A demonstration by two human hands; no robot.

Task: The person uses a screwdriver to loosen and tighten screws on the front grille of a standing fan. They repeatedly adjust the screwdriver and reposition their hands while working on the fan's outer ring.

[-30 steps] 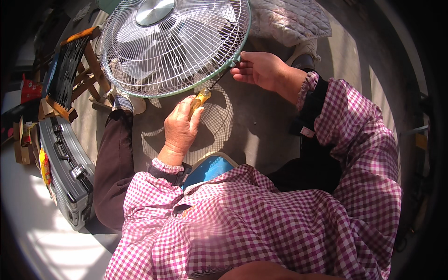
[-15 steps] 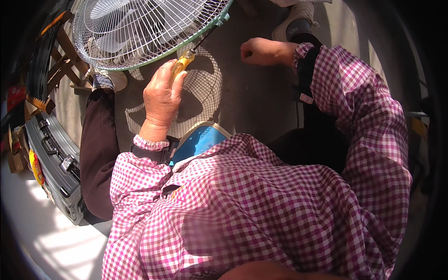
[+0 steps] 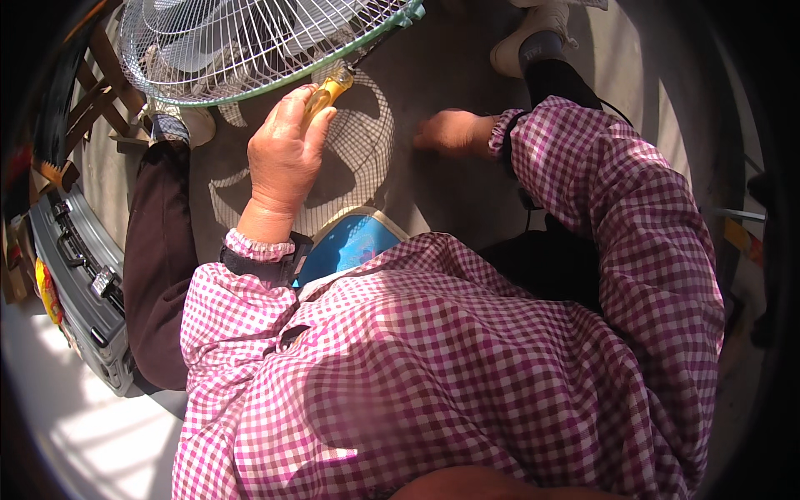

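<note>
Left hand (image 3: 282, 162), upper left-centre: fingers closed round the yellow handle of a screwdriver (image 3: 336, 84); judged light, rigid, smooth, best held there. Wire fan guard (image 3: 242, 52), upper left: likely springy; grip outer edge. Right hand (image 3: 454, 133), upper centre: blurred, fingers seemingly curled, contents undetermined.

Small pale lettering on the right foot's grey sock (image 3: 541, 49); illegible at this size

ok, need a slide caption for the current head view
Left hand holding a yellow-handled screwdriver near a wire-caged fan; right hand, blurred, apart from both; silver case at left.
</note>
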